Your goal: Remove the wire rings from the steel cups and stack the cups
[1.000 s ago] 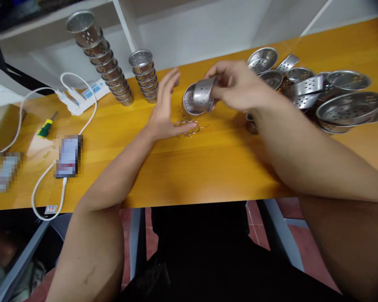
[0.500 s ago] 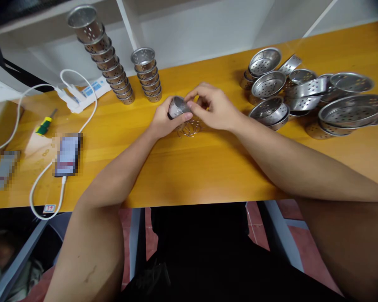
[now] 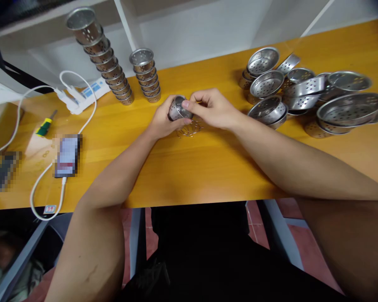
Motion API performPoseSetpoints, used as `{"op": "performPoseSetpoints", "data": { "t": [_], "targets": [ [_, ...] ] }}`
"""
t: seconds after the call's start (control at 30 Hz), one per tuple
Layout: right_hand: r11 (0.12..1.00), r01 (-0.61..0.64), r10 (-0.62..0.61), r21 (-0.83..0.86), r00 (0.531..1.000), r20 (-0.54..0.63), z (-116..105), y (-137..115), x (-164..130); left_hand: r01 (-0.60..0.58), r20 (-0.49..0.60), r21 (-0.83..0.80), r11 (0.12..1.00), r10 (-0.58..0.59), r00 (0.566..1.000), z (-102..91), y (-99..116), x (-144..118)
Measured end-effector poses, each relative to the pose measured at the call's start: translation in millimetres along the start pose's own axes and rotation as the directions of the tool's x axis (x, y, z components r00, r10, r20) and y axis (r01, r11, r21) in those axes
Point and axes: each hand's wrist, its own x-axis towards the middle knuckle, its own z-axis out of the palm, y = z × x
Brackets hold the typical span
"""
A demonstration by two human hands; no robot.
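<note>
No legible text or labels

A yellow-orange wooden worktop (grain running left to right) is set against a white shelving unit with a slanted upright divider. Even overhead light is reflected by the worktop. Below the front edge, reddish floor tiles and grey metal frame legs are seen.

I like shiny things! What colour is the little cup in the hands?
The little cup is shiny silver metal with round holes, seen in the head view.
</note>
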Motion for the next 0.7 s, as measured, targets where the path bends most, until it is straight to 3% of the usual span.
{"op": "performPoseSetpoints", "data": {
  "t": [0.27, 0.47, 0.6, 0.7],
  "targets": [
    [0.995, -0.102, 0.101, -0.004, 0.994, -0.044, 0, 2, 1, -0.091, 0.055, 0.209, 0.974, 0.082, 0.995, 0.4, -1, -1],
    [0.995, -0.024, 0.041, 0.1, 0.984, -0.175, 10, 13, 6, -0.022, 0.052, 0.182, 0.983, 0.013, 0.999, -0.2, 5, -1],
    [0.961, -0.078, 0.139, 0.266, 0.967, -0.216, 2, 21, 12, 0.094, -0.034, 0.107, 0.99, -0.09, 0.995, -0.9, 15, 0],
    [0.957, -0.112, 0.182, 0.267, 0.951, -0.251, -9, 25, 14, 0.167, -0.116, 0.025, 0.986, -0.163, 0.98, -3.2, 16, 1]
  ]
}}
